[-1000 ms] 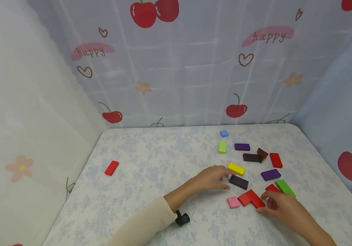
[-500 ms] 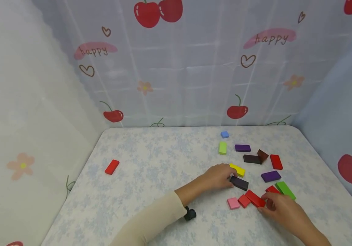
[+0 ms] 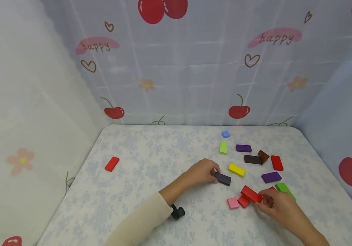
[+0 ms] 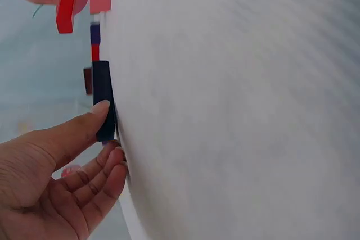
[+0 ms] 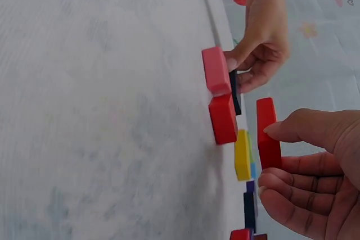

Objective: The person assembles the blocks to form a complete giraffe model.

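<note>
My left hand [image 3: 201, 171] pinches one end of a black rectangular block [image 3: 222, 178] between thumb and fingers, close to the tabletop. In the left wrist view the thumb presses the face of that black block [image 4: 103, 91]. My right hand [image 3: 282, 206] holds a long red block [image 3: 251, 194] by its right end, raised above the table. Under its far end, in the head view, a smaller red block [image 3: 243, 201] lies beside a pink block [image 3: 233, 203]. The right wrist view shows the held red block [image 5: 268, 133] between thumb and fingers, apart from the small red one.
Past the hands lie a yellow block [image 3: 237, 169], two purple blocks [image 3: 271, 177], another black block [image 3: 252, 159], a brown triangular block [image 3: 263, 157], light green [image 3: 223, 147] and blue [image 3: 226, 134] ones. A green block [image 3: 283, 190] sits beside the right hand. One red block [image 3: 112, 164] lies far left.
My left hand has taken hold of the black block and drawn it left, away from the yellow one. My right hand has gripped the long red block and lifted it.
</note>
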`<move>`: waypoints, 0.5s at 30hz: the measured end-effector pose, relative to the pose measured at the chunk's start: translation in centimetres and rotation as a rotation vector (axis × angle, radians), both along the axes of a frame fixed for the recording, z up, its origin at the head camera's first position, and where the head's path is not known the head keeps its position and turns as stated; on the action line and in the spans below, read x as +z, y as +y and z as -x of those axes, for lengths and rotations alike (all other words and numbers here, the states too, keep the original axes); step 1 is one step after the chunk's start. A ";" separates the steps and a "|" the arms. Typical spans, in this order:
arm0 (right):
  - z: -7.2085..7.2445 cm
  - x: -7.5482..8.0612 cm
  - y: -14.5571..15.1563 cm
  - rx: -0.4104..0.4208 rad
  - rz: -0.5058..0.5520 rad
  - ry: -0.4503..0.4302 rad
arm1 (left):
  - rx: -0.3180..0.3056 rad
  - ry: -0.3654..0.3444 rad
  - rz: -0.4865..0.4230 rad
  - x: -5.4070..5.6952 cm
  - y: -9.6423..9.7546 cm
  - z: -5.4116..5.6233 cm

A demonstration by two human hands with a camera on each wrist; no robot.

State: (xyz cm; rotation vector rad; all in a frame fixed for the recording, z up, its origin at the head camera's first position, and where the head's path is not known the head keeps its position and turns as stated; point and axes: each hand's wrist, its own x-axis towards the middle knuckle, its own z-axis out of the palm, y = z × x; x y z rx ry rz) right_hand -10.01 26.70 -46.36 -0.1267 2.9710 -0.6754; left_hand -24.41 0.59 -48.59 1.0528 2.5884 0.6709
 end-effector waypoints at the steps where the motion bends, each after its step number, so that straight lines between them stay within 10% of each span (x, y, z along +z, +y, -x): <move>1: 0.1 0.3 -0.4 0.005 0.006 -0.006 | 0.006 -0.006 -0.007 0.0 -0.8 0.1; 15: 1.6 1.3 -8.5 0.194 0.124 -0.044 | 0.170 -0.108 -0.145 0.4 -11.7 0.5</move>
